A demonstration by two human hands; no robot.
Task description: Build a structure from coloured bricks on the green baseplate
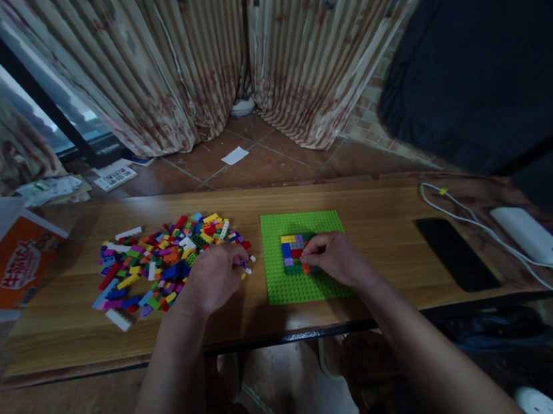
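Centre frame: light-green studded plastic baseplate (pixel 277 292), seating low multicoloured plastic-brick block (pixel 288 254); our right hand (pixel 330 254) bent over it. Left: loose mixed-colour plastic-brick heap (pixel 166 271), presumably for easy reach; our left hand (pixel 218 273) curled alongside. Either grip: we cannot tell.

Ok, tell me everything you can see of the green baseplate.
The green baseplate is a thin, studded, rectangular sheet, seemingly plastic, lying flat on the wooden table. Multicoloured bricks sit near its middle. The right hand hides part of its right side; whether they touch is unclear.
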